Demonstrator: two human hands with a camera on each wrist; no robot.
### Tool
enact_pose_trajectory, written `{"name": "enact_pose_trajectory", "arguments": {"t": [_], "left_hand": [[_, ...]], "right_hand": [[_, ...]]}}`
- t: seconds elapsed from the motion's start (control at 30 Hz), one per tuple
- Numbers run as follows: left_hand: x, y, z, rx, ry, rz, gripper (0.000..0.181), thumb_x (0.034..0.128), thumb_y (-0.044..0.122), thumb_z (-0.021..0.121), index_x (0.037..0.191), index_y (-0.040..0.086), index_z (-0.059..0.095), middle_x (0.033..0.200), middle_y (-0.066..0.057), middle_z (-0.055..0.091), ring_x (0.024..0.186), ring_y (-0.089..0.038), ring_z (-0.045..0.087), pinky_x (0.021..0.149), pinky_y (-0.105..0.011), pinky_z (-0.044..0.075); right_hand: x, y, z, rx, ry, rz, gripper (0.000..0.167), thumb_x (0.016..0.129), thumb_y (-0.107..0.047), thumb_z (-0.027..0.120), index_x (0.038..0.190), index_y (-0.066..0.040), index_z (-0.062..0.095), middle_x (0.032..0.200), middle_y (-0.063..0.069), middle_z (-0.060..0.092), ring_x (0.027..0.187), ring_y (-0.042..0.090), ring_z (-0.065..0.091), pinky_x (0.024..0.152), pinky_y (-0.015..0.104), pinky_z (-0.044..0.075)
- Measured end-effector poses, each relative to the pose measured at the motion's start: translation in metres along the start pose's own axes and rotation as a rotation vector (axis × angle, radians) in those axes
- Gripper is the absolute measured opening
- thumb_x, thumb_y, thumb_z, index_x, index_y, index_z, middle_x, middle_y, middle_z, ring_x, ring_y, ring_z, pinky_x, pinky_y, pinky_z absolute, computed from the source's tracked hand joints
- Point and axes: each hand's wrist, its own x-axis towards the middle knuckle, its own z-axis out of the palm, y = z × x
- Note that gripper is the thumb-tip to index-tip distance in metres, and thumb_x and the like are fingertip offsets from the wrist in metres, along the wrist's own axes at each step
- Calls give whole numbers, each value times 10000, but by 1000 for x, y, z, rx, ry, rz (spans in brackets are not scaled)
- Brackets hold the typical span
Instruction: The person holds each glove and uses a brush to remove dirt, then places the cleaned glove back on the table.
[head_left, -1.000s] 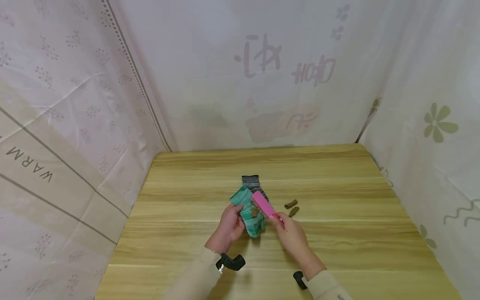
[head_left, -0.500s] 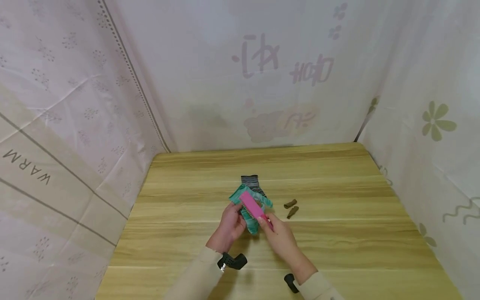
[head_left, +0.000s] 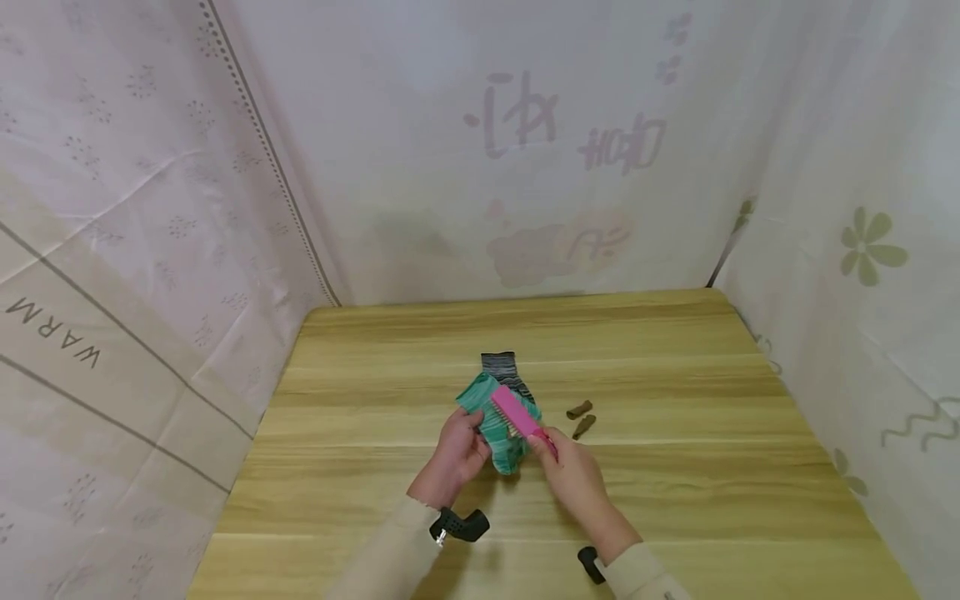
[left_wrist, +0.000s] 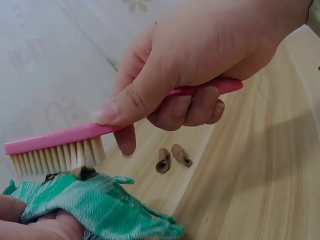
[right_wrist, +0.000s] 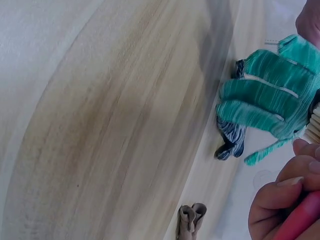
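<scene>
My left hand point(head_left: 456, 450) holds a green striped knitted glove point(head_left: 495, 429) by its side, thumb above and fingers beneath. In the right wrist view the glove point(right_wrist: 265, 95) fans out its finger-like lobes. My right hand point(head_left: 573, 475) grips the handle of a pink brush point(head_left: 517, 410), bristles down over the glove. The left wrist view shows the bristles of the brush point(left_wrist: 55, 139) at the glove's upper face, touching a small brown piece point(left_wrist: 84, 172) on it. Partly hidden behind the green glove lies a black-and-grey striped knitted piece point(head_left: 498, 367), apparently another glove.
Two small rolled brown pieces point(head_left: 582, 418) lie on the wooden table point(head_left: 675, 483), right of the brush. Printed cloth point(head_left: 420, 167) hangs behind the table and along both sides. Each wrist wears a black device point(head_left: 461, 525).
The brush went left over the glove toward my left hand, then came partway back to the right. The brown piece on the glove, plain to see earlier, is now mostly covered by the brush.
</scene>
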Motion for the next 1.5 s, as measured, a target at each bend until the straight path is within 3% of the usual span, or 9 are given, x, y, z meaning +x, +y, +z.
{"name": "enact_pose_trajectory", "arguments": {"t": [0.1, 0.23, 0.33, 0.57, 0.8, 1.03, 1.13, 1.33, 1.5], "left_hand": [[0, 0, 0, 12, 6, -12, 225, 1107, 124, 331, 1316, 64, 392, 934, 8, 535, 724, -44, 477, 591, -165, 370], [0, 1, -1, 18, 4, -11, 277, 1107, 122, 327, 1369, 43, 368, 1017, -6, 585, 852, -54, 583, 716, -199, 504], [-1, 2, -2, 22, -4, -3, 293, 1104, 125, 339, 1382, 33, 366, 1025, -4, 598, 885, -60, 602, 756, -217, 524], [-4, 3, -4, -1, -76, 25, 195, 1098, 110, 339, 1267, 64, 424, 1011, 16, 601, 932, -72, 614, 825, -253, 507], [2, 5, -5, 11, -33, -9, 254, 1100, 102, 327, 1339, 30, 378, 1017, 19, 631, 921, -63, 637, 795, -235, 523], [6, 10, -11, -57, 9, 18, 243, 1091, 88, 358, 1320, 11, 384, 1121, -13, 584, 994, -82, 629, 872, -233, 559], [6, 12, -12, -65, 15, 28, 254, 1087, 93, 362, 1329, 19, 388, 1134, -6, 587, 1009, -79, 628, 880, -237, 558], [3, 12, -7, -66, -38, 33, 268, 1091, 109, 379, 1348, 38, 404, 1139, 12, 624, 1067, -63, 637, 929, -240, 550], [1, 13, -5, -5, -17, 22, 160, 1101, 127, 359, 1243, 84, 418, 959, 30, 571, 833, -44, 571, 712, -176, 465]], "right_hand": [[1, 1, -2, 8, 6, 6, 382, 1037, -449, 538, 1208, -138, 679, 663, -12, 482, 596, 147, 425, 556, 289, 373], [3, 2, -3, 12, 12, -8, 360, 1040, -442, 537, 1173, -142, 685, 649, -19, 475, 578, 140, 413, 532, 279, 358], [3, 1, -4, 14, 12, -11, 364, 1043, -423, 542, 1199, -126, 683, 655, -15, 490, 577, 142, 415, 526, 279, 358], [5, 2, -6, -29, 31, -27, 296, 1038, -356, 577, 1182, -126, 695, 654, -10, 479, 584, 152, 410, 532, 296, 338], [6, 1, -6, -6, 37, -23, 308, 1038, -372, 572, 1162, -117, 694, 669, -17, 508, 586, 151, 422, 537, 295, 356], [4, -6, -4, 162, 70, 29, 329, 1042, -377, 557, 1152, -93, 679, 651, -12, 444, 559, 121, 380, 503, 252, 330], [0, -17, 0, 224, 60, -1, 335, 1036, -382, 565, 1128, -82, 681, 653, -21, 452, 557, 106, 382, 505, 239, 337], [-6, -26, 10, 144, 5, -59, 335, 1023, -437, 570, 1110, -128, 666, 667, -35, 491, 580, 112, 430, 526, 258, 366], [-5, -17, 11, 30, 17, -19, 284, 1027, -416, 568, 1125, -164, 654, 648, -22, 436, 560, 136, 388, 517, 283, 321]]}}
